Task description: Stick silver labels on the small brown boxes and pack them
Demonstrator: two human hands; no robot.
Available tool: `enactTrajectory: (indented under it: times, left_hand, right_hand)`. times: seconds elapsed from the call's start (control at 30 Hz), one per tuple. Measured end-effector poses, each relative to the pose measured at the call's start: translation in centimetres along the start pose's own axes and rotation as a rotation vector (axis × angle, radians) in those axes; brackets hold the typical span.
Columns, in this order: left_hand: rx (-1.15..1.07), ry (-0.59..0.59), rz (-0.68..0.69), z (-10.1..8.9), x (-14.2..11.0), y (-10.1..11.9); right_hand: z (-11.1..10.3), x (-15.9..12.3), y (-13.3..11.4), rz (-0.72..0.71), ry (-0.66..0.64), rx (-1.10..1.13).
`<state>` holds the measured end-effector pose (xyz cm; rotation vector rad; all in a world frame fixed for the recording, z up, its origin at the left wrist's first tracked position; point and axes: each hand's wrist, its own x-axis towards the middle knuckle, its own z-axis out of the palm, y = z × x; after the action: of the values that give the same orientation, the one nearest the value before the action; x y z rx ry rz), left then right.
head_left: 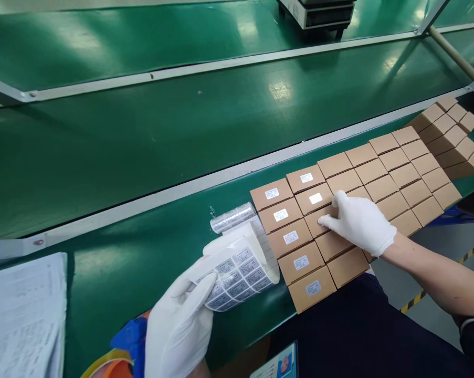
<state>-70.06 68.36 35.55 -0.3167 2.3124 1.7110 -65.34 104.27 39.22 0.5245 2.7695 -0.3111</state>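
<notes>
My left hand (185, 315), in a white glove, is closed on a strip of printed labels (237, 278). The strip curls over, and its far end is a roll (233, 217) lying on the bench. My right hand (358, 220), also gloved, rests over the brown cardboard boxes (347, 268), thumb and forefinger apart with bare box top between them. Its other fingers are partly hidden. Each box in the leftmost row bears a label, such as the nearest one (313, 287). In the row beside it, the two far boxes have labels (315, 198).
More boxes (443, 131) are stacked at the far right. Printed papers (24, 315) lie on the green bench at left. A blue and orange tape dispenser (130, 338) is near my left wrist. A metal rail (174, 196) runs behind, with a device (319, 13) on the upper shelf.
</notes>
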Motion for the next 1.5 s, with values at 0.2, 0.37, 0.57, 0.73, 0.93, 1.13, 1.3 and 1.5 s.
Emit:
enactTrajectory:
  times: [0.2,0.37,0.57,0.73,0.93,1.13,1.3,1.5]
  left_hand:
    - [-0.112,0.021,0.001,0.1,-1.9,0.8]
    - [-0.229,-0.055,0.068,1.6,-4.1,2.4]
    - [-0.112,-0.006,0.14,1.4,-6.0,2.7]
    - [-0.002,0.031,0.201,0.7,-6.6,2.2]
    - [-0.015,-0.172,0.302,0.1,-6.7,3.3]
    - [0.042,-0.239,0.339,0.3,-6.9,3.7]
    - [0.084,-0.247,0.345,0.5,-6.8,3.3]
    - [-0.073,-0.205,0.229,0.9,-6.3,2.9]
  right_hand:
    - [-1.4,-1.8,0.4,-0.089,0.169,0.217]
    - [-1.2,-3.8,-7.1,-0.586,0.096,0.786]
    - [0.1,-4.7,-12.3,-0.651,-0.081,0.85]
    - [0.7,-5.5,-12.0,-0.74,-0.124,0.798]
    - [1.3,-6.1,-11.7,-0.688,-0.2,0.826]
    - [0.9,-6.3,-11.3,-0.738,-0.093,0.803]
    - [1.2,-6.3,-11.1,-0.677,-0.113,0.781]
    - [2.0,-6.4,-10.8,-0.657,-0.002,0.743]
